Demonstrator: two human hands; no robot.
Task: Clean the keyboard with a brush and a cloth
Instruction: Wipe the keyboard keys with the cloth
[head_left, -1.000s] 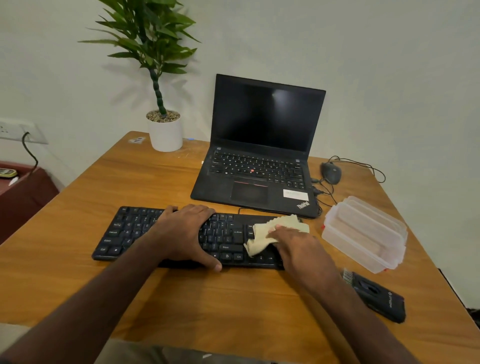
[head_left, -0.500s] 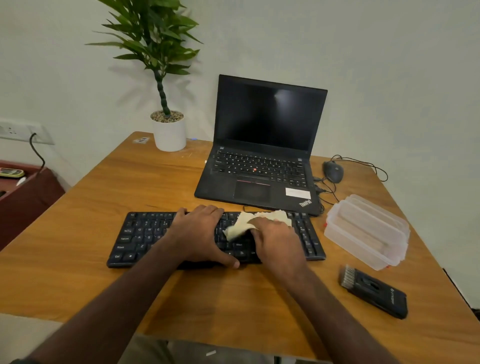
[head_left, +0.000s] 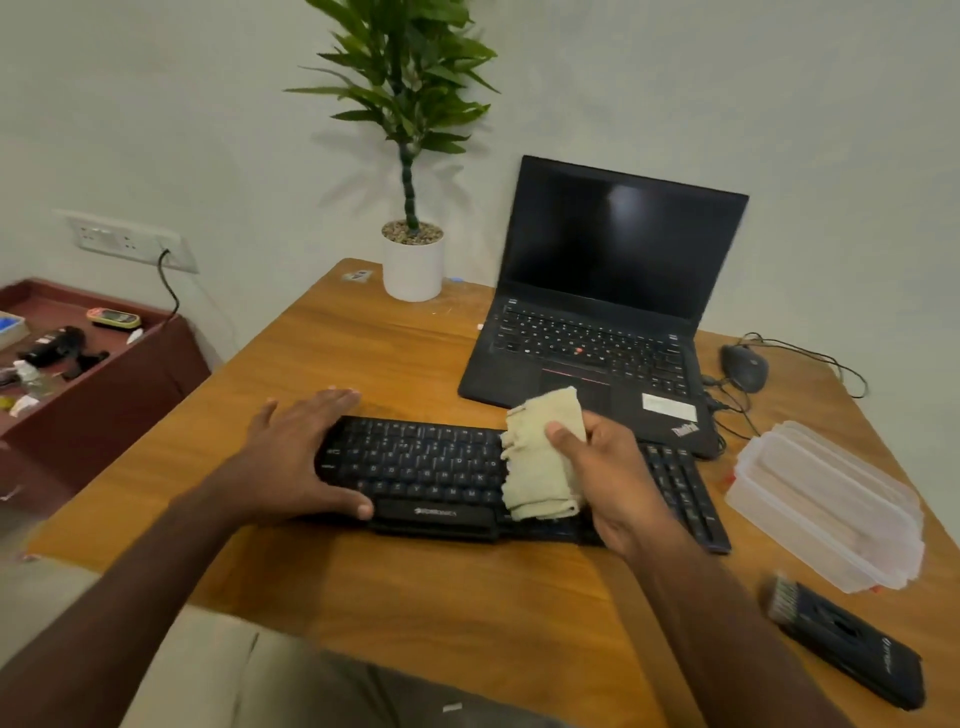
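The black keyboard (head_left: 441, 467) lies across the near middle of the wooden table (head_left: 363, 353), with small white lettering on its front edge (too blurred to read). Its keys are low, matte and rectangular, and the front strip looks smooth. The left hand (head_left: 296, 457) lies at the keyboard's left end with fingers straight and spread, the thumb touching the front edge. The right hand (head_left: 608, 483) is raised over the keyboard's right half and grips a crumpled beige cloth (head_left: 540, 457), thumb pressed on the fabric; the cloth looks soft and slightly nubby, with ragged folds hanging toward the keys. Behind the keyboard stands an open black laptop (head_left: 613, 312) with a dark screen, a red pointing nub among its keys, a white sticker on the palm rest and a "ThinkPad" mark at the corner. To the right sit translucent plastic containers (head_left: 826, 504), rectangular with rounded corners, stacked. Near the table's front right corner lies a flat black brush (head_left: 847, 639) with short bristles at one end and a small pale logo I cannot read. A wired dark mouse (head_left: 745, 366) rests beside the laptop, and a white cylindrical plant pot (head_left: 413, 270) stands at the back.
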